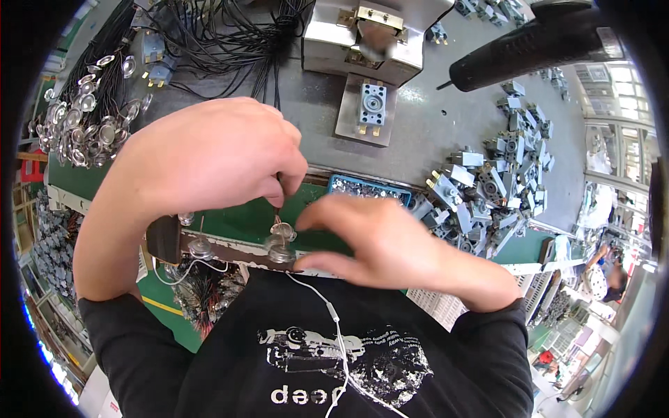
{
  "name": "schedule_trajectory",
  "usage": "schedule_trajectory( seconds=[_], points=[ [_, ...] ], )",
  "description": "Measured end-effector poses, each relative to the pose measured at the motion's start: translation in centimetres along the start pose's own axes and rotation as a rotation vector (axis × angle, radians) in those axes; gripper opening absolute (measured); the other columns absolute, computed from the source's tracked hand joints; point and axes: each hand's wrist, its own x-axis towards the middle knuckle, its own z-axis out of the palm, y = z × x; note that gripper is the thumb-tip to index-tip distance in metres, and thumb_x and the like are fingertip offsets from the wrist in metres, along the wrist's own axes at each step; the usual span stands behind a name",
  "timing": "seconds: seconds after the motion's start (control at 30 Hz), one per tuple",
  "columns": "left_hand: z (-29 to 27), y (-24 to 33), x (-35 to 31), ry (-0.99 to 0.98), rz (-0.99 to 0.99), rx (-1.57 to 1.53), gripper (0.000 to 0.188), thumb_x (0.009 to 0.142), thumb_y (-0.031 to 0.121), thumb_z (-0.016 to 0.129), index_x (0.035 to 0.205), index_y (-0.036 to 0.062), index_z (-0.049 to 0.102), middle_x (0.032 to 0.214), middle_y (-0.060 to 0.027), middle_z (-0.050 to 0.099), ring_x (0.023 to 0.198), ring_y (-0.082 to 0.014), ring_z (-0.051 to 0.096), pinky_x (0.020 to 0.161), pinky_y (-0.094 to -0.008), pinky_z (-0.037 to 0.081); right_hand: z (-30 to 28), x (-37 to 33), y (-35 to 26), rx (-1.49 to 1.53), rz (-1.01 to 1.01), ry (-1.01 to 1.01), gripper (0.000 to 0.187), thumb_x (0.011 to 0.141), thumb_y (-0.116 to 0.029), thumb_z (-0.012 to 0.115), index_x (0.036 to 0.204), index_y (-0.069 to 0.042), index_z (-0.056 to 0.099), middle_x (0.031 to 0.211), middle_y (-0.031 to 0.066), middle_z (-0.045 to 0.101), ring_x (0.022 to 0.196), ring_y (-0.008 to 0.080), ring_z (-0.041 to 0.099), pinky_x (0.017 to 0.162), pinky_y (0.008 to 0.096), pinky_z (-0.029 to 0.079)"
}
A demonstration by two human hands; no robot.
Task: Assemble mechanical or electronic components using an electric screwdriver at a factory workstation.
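My left hand [230,157] is closed, its fingertips pinching thin reddish-brown leads above the table's front edge. From these leads hang small round metal discs [281,244], slightly blurred. To the right of the discs is my right hand [380,240], thumb and forefinger spread around them with a gap; it holds nothing that I can see. Another metal disc [200,247] hangs on a lead at the table edge, left of the pinched ones. Beyond my hands, a grey switch block [373,104] with brass terminals sits on a metal plate [346,124].
A metal fixture [320,35] stands at the back. A black power screwdriver [523,52] juts in from the upper right. Grey switch blocks [512,167] are heaped at right, beside a blue tray [369,187] of small metal parts. Black leads [230,42] with metal discs lie at left.
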Motion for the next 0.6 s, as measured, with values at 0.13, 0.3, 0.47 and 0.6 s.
schedule_trajectory(
  seconds=[0.13, 0.3, 0.47, 0.6],
  points=[
    [0.9, 0.1, 1.7, -0.068, -0.062, -0.031, 0.014, 0.081, 0.027, 0.077, 0.086, 0.0136, 0.075, 0.091, -0.0011, 0.066, 0.104, -0.0211, 0.062, 0.089, -0.0359, 0.048, 1.9, -0.6, -0.2, -0.011, -0.093, -0.034, 0.026, 0.09, -0.021, 0.078, 0.107, -0.005, 0.066, 0.097, 0.0119, 0.071, 0.081, 0.0323, 0.071, 0.068, 0.042, 0.058],
    [1.1, 0.0, 2.9, 0.241, 0.177, 0.122, 0.014, 0.082, 0.022, 0.076, 0.09, 0.0115, 0.073, 0.092, -0.0023, 0.066, 0.101, -0.0231, 0.062, 0.087, -0.0376, 0.048, 2.0, -1.2, -0.8, -0.215, -0.378, 0.298, 0.032, 0.087, -0.019, 0.08, 0.116, -0.008, 0.07, 0.107, 0.0132, 0.072, 0.089, 0.0301, 0.071, 0.076, 0.0382, 0.059],
    [2.7, -1.0, 3.2, 0.688, 0.225, -0.184, 0.019, 0.078, 0.005, 0.077, 0.095, 0.0083, 0.068, 0.092, -0.007, 0.064, 0.093, -0.0287, 0.06, 0.083, -0.0384, 0.048, -1.1, -1.1, -1.1, -0.625, -0.225, 0.458, 0.059, 0.072, -0.014, 0.088, 0.127, -0.002, 0.068, 0.124, 0.0199, 0.068, 0.094, 0.0302, 0.072, 0.076, 0.0366, 0.06],
    [4.0, -1.3, 4.0, 0.732, 0.211, -0.234, 0.027, 0.08, 0.0, 0.075, 0.105, 0.0089, 0.07, 0.089, -0.0079, 0.062, 0.089, -0.0293, 0.061, 0.078, -0.0387, 0.05, -4.8, -1.0, -1.5, -0.748, 0.036, 0.412, 0.043, 0.085, -0.007, 0.079, 0.127, -0.003, 0.07, 0.094, 0.0101, 0.074, 0.07, 0.0225, 0.069, 0.06, 0.0344, 0.055]
  ],
)
